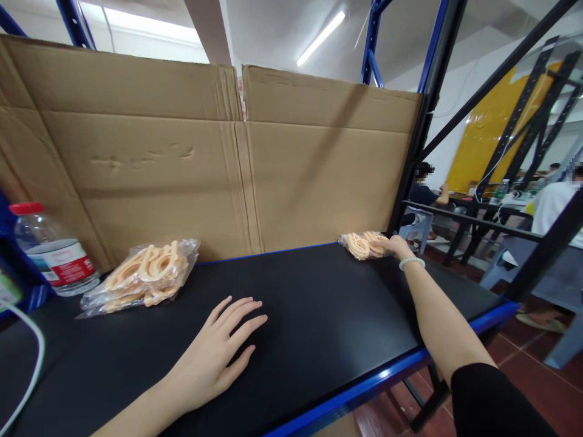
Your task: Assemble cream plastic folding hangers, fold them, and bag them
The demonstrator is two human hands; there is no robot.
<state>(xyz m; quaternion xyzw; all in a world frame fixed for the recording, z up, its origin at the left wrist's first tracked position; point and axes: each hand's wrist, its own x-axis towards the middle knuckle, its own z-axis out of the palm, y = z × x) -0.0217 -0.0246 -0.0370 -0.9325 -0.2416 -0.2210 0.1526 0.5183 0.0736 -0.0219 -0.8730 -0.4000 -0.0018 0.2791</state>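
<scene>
My left hand [223,346] is over the near middle of the black tabletop [319,309], palm down, with its fingers spread and nothing in them. My right arm stretches out to the far right end of the table. There my right hand [399,247], with a pale beaded bracelet at the wrist, grips the right side of a small clear bag of peach-coloured looped pieces [359,246]. Its fingertips are partly hidden against the bag. Beyond my left hand lies a larger clear bag of similar peach-coloured pieces [148,273].
A large red-capped water bottle [64,261] stands at the left, near a white cable [39,346]. Cardboard panels [159,164] wall off the back. Black and blue metal posts [421,121] rise at the right corner. Other people [421,194] sit at tables beyond.
</scene>
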